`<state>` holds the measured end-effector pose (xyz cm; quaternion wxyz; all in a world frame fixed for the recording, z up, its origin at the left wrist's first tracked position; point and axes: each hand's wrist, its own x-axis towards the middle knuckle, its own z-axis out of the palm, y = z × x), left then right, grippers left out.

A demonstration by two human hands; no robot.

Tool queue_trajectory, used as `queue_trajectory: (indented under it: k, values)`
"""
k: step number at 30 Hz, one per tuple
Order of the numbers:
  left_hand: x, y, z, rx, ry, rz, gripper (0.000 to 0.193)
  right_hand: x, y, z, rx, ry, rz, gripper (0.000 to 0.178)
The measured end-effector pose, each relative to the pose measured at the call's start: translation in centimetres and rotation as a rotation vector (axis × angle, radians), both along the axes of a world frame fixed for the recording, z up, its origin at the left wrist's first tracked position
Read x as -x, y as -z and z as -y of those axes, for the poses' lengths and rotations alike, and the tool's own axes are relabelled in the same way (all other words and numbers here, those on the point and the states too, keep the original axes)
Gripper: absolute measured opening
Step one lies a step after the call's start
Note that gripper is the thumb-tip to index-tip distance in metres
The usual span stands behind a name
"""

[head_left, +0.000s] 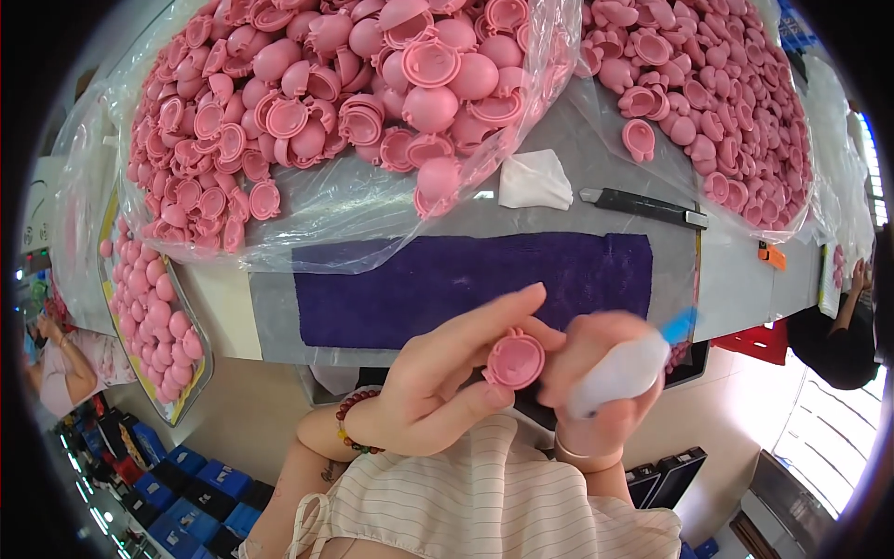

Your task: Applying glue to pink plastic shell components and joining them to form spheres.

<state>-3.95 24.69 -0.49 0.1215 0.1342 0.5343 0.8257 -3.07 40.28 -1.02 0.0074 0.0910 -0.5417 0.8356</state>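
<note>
My left hand [452, 373] pinches a small pink round plastic shell [515, 361] between thumb and fingers, its hollow side facing up toward me. Close beside it on the right, my right hand [596, 373] is closed around a smooth white object [626, 371] with a blue end [679, 325] pointing up and right. Motion blurs this hand, so the white object's exact kind is hard to make out. Both hands are held over the near edge of a dark purple cloth [400, 289] on the grey table.
Pink shells [279, 116] heap on clear plastic sheeting at the back left, with another heap [717, 102] at the back right. A white cloth [535, 180] and a black-handled cutter [643, 207] lie behind the purple cloth. At left is a tray [200, 373] of pink balls; people sit on both sides.
</note>
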Motion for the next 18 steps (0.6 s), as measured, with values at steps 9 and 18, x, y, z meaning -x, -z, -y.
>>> queue_trajectory:
  k: [9, 18]
  values:
    - [0.3, -0.3, 0.3, -0.232, 0.029, 0.338, 0.040, 2.4, -0.8, -1.9, -0.106, 0.224, -0.557, 0.052]
    - [0.0, 0.4, 0.4, -0.193, 0.036, 0.271, 0.041, 1.7, -1.5, -1.0, -0.573, 0.305, -0.735, 0.063]
